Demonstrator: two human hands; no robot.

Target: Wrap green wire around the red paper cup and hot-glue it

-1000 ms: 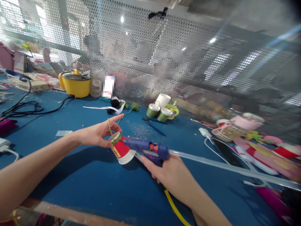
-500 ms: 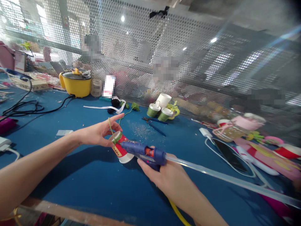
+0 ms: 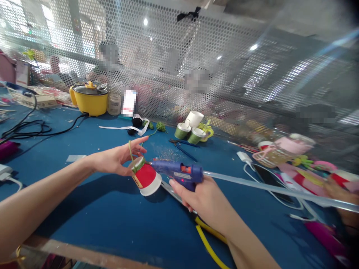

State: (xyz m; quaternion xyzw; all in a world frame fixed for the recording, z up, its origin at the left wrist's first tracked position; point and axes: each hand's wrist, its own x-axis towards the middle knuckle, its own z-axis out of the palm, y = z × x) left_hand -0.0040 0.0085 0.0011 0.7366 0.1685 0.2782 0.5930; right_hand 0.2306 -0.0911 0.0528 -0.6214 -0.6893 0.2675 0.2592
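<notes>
My left hand (image 3: 119, 157) pinches a red and white paper cup (image 3: 147, 177) at its narrow end, tilted above the table. Green yarn (image 3: 139, 164) is wound around that end, and a strand of it loops over my fingers. My right hand (image 3: 206, 200) grips a blue hot glue gun (image 3: 179, 172), whose nozzle points left at the wound yarn; whether it touches cannot be made out. From the gun's back sticks a long clear glue stick (image 3: 252, 183). Beneath my right hand lies a metal tool with yellow handles (image 3: 209, 243), partly hidden.
Green-wrapped cups (image 3: 196, 135) stand at the back near blue-handled pliers (image 3: 183, 149). A yellow electric pot (image 3: 91, 101) is at the back left. To the right are a phone (image 3: 273, 183), white cables and a pink-lidded jar (image 3: 291, 147). Another person's blurred hand (image 3: 340, 198) shows at the right edge.
The glue gun and my right hand have shifted slightly right and up, uncovering more of the red cup. The metal tool shows more below. Another person's hand has come in at the right.
</notes>
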